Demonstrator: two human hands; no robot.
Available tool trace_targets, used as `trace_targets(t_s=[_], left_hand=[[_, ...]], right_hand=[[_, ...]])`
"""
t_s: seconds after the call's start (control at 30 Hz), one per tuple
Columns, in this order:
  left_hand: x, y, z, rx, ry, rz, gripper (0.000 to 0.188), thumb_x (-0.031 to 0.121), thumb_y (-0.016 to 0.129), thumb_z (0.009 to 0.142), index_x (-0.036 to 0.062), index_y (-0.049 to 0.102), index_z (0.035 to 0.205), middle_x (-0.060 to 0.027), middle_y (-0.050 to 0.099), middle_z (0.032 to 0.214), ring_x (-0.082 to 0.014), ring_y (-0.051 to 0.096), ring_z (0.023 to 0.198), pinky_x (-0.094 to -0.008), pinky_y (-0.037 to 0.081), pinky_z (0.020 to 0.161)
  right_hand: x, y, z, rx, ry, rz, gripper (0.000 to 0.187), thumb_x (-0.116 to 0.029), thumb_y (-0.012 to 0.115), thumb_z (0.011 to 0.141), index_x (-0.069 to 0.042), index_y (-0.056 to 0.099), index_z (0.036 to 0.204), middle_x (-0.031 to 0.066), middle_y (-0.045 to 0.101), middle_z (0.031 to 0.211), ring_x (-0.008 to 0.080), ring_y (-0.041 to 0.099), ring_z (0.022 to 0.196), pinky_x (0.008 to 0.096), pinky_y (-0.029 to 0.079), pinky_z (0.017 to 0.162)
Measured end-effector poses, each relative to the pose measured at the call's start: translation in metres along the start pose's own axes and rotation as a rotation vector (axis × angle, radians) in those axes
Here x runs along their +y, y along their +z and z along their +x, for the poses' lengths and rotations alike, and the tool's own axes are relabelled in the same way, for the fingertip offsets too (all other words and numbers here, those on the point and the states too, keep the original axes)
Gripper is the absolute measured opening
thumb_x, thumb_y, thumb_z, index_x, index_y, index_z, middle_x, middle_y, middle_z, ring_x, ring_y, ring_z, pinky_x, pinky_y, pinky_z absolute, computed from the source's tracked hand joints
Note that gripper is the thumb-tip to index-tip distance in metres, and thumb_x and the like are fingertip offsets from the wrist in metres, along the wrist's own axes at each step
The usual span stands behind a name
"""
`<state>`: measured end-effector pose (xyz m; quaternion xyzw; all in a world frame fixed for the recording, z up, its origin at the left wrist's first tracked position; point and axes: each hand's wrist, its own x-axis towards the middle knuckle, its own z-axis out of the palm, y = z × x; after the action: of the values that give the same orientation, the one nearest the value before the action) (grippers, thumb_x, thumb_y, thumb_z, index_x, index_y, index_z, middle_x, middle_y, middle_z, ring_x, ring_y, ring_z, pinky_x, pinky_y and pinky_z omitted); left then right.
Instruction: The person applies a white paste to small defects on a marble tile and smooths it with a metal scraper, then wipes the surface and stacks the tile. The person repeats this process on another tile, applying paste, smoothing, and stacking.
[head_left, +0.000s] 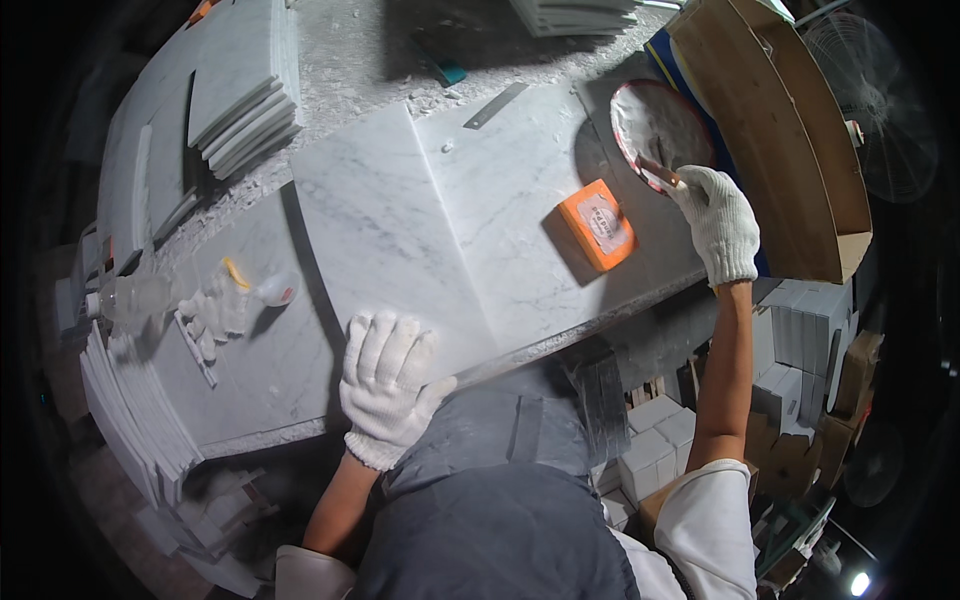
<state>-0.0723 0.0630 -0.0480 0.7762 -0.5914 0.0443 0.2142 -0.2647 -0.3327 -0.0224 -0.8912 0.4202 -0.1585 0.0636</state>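
My left hand point(388, 385), in a white knit glove, lies flat with its fingers stretched out on the near end of a grey-veined marble tile point(385, 215). That tile rests on a larger marble slab point(520, 250). At the right, my gloved right hand point(718, 222) is closed around a small brown-handled tool point(655, 172). The tool's far end reaches into a round, red-rimmed tub point(640, 110) of whitish paste, so its kind cannot be told. Between the two hands sits an orange hand pad point(598, 225) with a pale label.
Stacked marble tiles point(245, 120) stand at the far left. A metal ruler point(497, 105) lies behind the slab's middle. Nearer left are a clear bottle point(140, 297) and a crumpled white glove point(217, 305). An open cardboard box point(770, 130) borders the tub; white boxes point(655, 450) sit below.
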Motion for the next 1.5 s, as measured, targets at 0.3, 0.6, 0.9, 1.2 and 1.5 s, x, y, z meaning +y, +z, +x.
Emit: trace_targets(t_s=[0.3, 0.6, 0.9, 1.2, 1.5], left_hand=[[0.001, 0.0, -0.001, -0.011, -0.012, -0.016, 0.066, 0.031, 0.087, 0.071, 0.0099, 0.065, 0.129, -0.0096, 0.055, 0.142, -0.0337, 0.044, 0.141, -0.0576, 0.035, 0.119], [0.001, -0.001, -0.001, -0.012, -0.011, -0.019, 0.068, 0.03, 0.087, 0.07, 0.0102, 0.064, 0.131, -0.0094, 0.055, 0.142, -0.0336, 0.044, 0.141, -0.0571, 0.035, 0.119], [0.0, 0.0, -0.002, 0.0, 0.001, 0.023, 0.054, 0.042, 0.075, 0.09, 0.01, 0.063, 0.133, -0.0099, 0.055, 0.143, -0.0337, 0.046, 0.14, -0.0585, 0.035, 0.119], [-0.001, 0.001, -0.002, -0.001, 0.006, 0.02, 0.055, 0.044, 0.072, 0.093, 0.0108, 0.061, 0.136, -0.0106, 0.055, 0.143, -0.0341, 0.046, 0.141, -0.0583, 0.035, 0.119], [-0.001, 0.002, -0.003, -0.01, -0.009, 0.009, 0.055, 0.042, 0.074, 0.09, 0.0109, 0.061, 0.134, -0.0092, 0.054, 0.143, -0.034, 0.046, 0.14, -0.058, 0.035, 0.12]], right_hand=[[-0.005, -0.015, 0.016, -0.031, 0.117, -0.045, 0.02, -0.032, 0.069, 0.09, -0.015, 0.077, 0.097, 0.0117, 0.072, 0.101, 0.0342, 0.07, 0.095, 0.0422, 0.055, 0.085], [0.028, -0.081, 0.056, -0.012, -0.062, -0.419, 0.02, -0.031, 0.061, 0.097, -0.014, 0.071, 0.096, 0.011, 0.072, 0.099, 0.0349, 0.07, 0.094, 0.0453, 0.056, 0.082], [0.009, -0.063, 0.064, 0.071, 0.015, -0.417, 0.027, -0.037, 0.067, 0.095, -0.016, 0.073, 0.11, 0.0106, 0.072, 0.109, 0.033, 0.071, 0.099, 0.0426, 0.056, 0.085], [-0.046, -0.036, 0.014, -0.141, -0.093, -0.1, 0.038, -0.043, 0.07, 0.095, -0.016, 0.072, 0.121, 0.0085, 0.076, 0.106, 0.0274, 0.073, 0.094, 0.0373, 0.056, 0.081], [-0.022, -0.027, 0.014, 0.06, 0.025, 0.081, 0.021, -0.026, 0.065, 0.098, -0.012, 0.075, 0.11, 0.01, 0.076, 0.103, 0.0299, 0.073, 0.089, 0.0366, 0.057, 0.08]])
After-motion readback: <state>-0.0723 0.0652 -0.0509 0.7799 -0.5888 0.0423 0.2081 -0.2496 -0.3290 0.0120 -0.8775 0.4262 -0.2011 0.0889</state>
